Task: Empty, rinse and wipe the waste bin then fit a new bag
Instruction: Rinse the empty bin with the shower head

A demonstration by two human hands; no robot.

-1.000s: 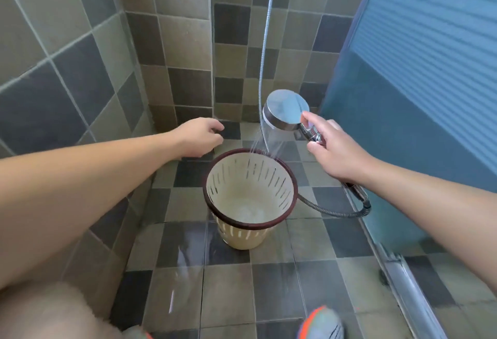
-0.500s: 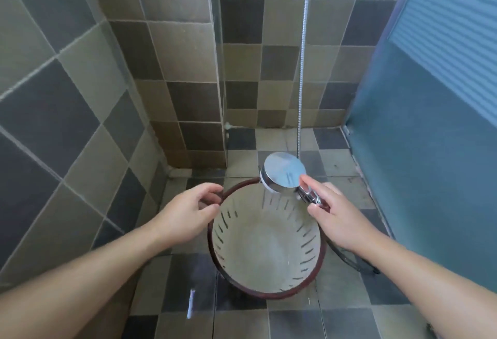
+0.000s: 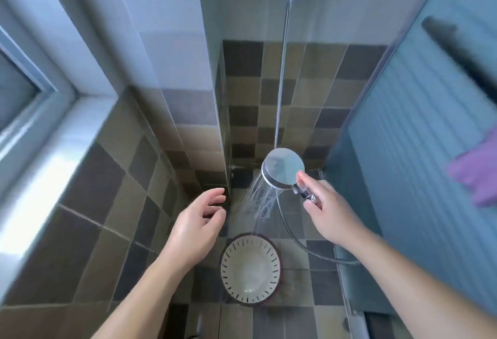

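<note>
Tiled shower corner, seen from above. Brown, tan and dark squares on the floor (image 3: 271, 320) and low on the walls (image 3: 107, 196), pale plain wall higher up. Ribbed blue door (image 3: 419, 150) on the right side, with a blurry purple cloth (image 3: 476, 174) by its edge. Window frame (image 3: 35, 91) at the far left.

Round bin (image 3: 250, 269) standing upright on the floor tiles, low in the middle of the view. Cream inside, dark red-brown rim, short slits all round the wall. No bag in it. A little shine at the bottom, maybe water; hard to tell.

Left hand (image 3: 195, 231) up in the air above and to the left of the bin, not touching it. Fingers loose and a bit bent, holding nothing.

Right hand (image 3: 329, 216) wrapped round the shiny handle of the shower head (image 3: 283, 167), with the first finger stretched up along the edge of the round part. Both hands well apart from each other.

Shower head held high over the floor, beyond the bin and tipped to the left. Water (image 3: 258, 193) spraying out and down toward the tiles behind the bin, with a thin bit of spray reaching the bin's far rim.

Silver hose (image 3: 281, 77) hanging straight down from the tap at the top. Another piece of hose (image 3: 298, 243) curving under the right wrist.
</note>
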